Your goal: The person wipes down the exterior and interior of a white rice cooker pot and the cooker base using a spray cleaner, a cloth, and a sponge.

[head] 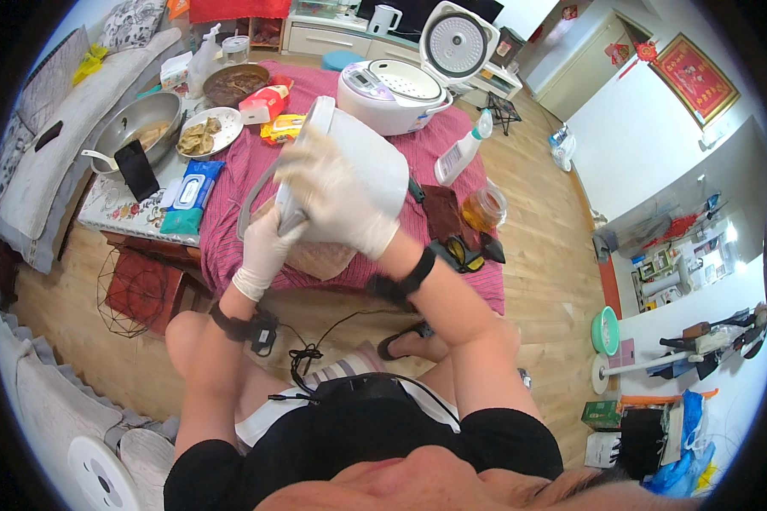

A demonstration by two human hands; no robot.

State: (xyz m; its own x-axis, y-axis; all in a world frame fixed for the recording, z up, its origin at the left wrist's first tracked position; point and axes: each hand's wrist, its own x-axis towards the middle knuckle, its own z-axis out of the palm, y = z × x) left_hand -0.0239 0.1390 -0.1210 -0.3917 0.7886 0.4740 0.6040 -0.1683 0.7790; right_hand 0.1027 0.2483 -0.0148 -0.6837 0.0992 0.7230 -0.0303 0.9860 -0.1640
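Note:
A white rounded appliance with a grey carry handle is tilted on its side above the table, in front of me. My left hand, in a pale glove, grips its near edge with the thumb on a grey part. Across its side and rim lies my gloved right hand, blurred by motion; whether it holds anything small is hidden. Beneath the appliance, a light brown cloth shows at the table's front. Behind it stands a white rice cooker with its lid raised.
Right of the appliance are a spray bottle, a dark brown cloth, a jar of amber liquid and black-and-yellow items. To the left are a wipes pack, a phone, a wok and a plate of food.

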